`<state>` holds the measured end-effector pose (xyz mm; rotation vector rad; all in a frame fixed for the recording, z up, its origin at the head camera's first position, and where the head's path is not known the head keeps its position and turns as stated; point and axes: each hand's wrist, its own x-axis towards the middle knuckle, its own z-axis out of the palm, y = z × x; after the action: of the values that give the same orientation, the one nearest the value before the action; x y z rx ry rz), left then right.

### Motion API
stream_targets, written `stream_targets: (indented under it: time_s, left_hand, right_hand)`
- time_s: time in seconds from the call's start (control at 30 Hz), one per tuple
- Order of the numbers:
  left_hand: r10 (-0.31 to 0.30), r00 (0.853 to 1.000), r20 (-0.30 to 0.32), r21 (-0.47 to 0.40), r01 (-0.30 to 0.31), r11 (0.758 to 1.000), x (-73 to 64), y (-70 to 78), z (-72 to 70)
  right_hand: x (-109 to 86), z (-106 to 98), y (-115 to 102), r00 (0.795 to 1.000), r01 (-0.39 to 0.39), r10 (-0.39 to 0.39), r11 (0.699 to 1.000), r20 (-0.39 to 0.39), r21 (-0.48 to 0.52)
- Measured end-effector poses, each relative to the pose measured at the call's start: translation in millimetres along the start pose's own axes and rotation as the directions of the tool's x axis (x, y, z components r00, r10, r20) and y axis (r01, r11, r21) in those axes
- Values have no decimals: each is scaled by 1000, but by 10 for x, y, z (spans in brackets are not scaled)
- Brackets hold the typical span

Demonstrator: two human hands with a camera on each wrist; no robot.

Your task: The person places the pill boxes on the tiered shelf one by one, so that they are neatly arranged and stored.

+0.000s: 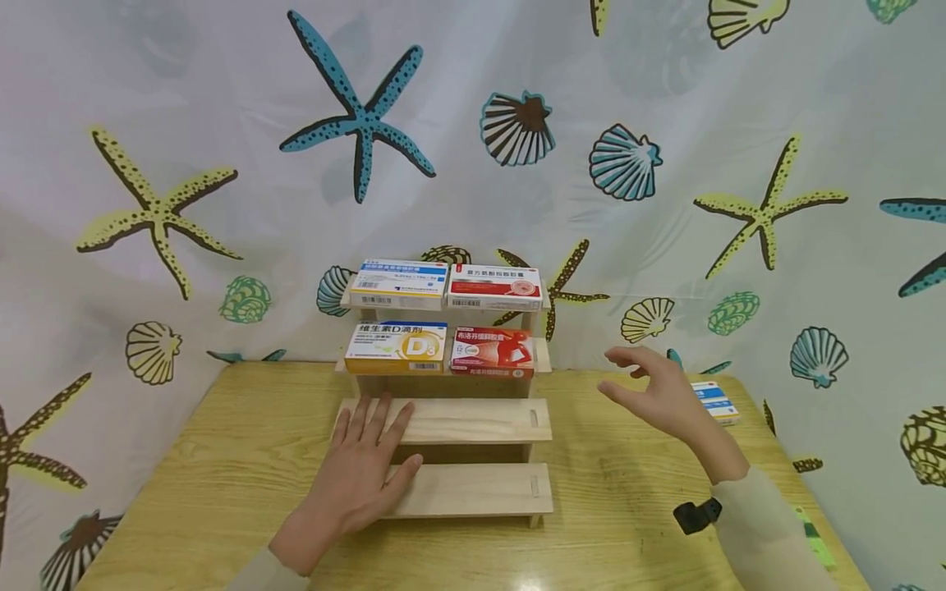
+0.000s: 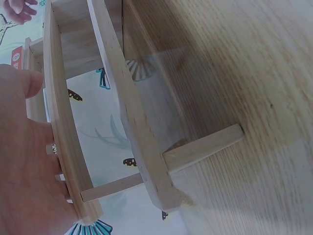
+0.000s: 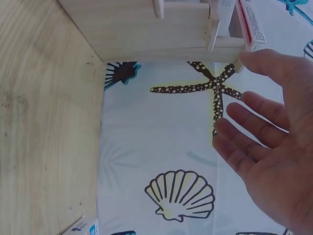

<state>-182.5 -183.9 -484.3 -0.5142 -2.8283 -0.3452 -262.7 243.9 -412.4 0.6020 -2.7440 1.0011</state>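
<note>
A stepped wooden rack (image 1: 473,492) stands on the table. My left hand (image 1: 362,468) lies over the left part of its lower steps, fingers spread; the left wrist view shows the palm side of that hand (image 2: 24,161) beside a wooden step (image 2: 129,107). Up on the top step sit a blue-and-white medicine box (image 1: 399,281) and a red-and-white one (image 1: 495,285). Below them are a vitamin D box (image 1: 395,346) and a red medicine box (image 1: 492,351). To the right of the rack my right hand (image 1: 658,394) hovers, fingers loosely bent, holding nothing.
A blue-and-white box (image 1: 715,402) lies on the table (image 1: 185,484) behind my right wrist. A green-yellow item (image 1: 816,540) sits by the right edge, partly hidden by the sleeve. A curtain (image 1: 473,213) printed with starfish and shells hangs behind the table.
</note>
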Motion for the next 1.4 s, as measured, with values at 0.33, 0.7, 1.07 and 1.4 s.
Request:
stream_targets:
  time_s: [0.33, 0.7, 1.07, 1.4]
  left_hand:
    - [-1, 1000, 16, 14, 1, 1000, -1, -12, -3]
    - [3, 1000, 6, 4, -3, 1000, 2, -9, 0]
    - [-1, 1000, 2, -12, 1, 1000, -4, -11, 21]
    - [-5, 1000, 10, -9, 5, 1000, -2, -14, 17]
  right_hand:
    - [-181, -22, 139, 1000, -14, 14, 1000, -10, -6]
    - [-376, -92, 257, 999, -45, 44, 999, -22, -27]
    - [-554, -111, 377, 995, -98, 96, 993, -25, -62]
    - [-702, -107, 454, 987, -159, 158, 986, -12, -52]
